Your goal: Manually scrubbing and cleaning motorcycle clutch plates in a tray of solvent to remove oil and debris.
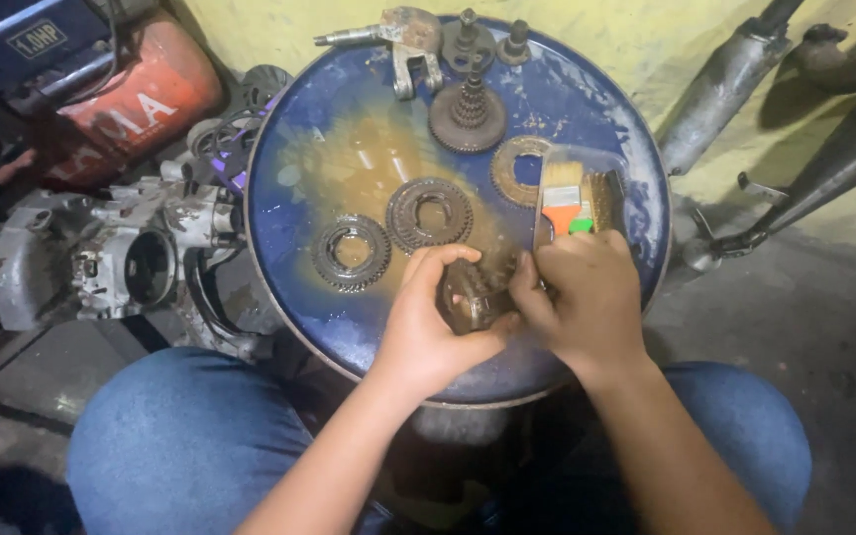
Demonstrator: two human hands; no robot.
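My left hand (426, 317) and my right hand (583, 297) both grip a rusty, greasy gear part (473, 295) over the near side of a round blue drum lid (289, 149). Just beyond my right hand lies a paintbrush (563, 198) with an orange band, next to a wire brush (602, 198). Two toothed gear rings (351, 252) (429, 213) lie left of my hands on a brownish wet patch. A third gear ring (517, 168) sits partly under the brushes.
A stacked gear cluster (468, 114), a forked lever (403, 40) and small shafts (492, 40) rest at the lid's far edge. An engine casing (121, 258) and a red tank (141, 99) stand to the left. Exhaust pipes (824, 149) lean at the right. My jeans-clad knees flank the drum.
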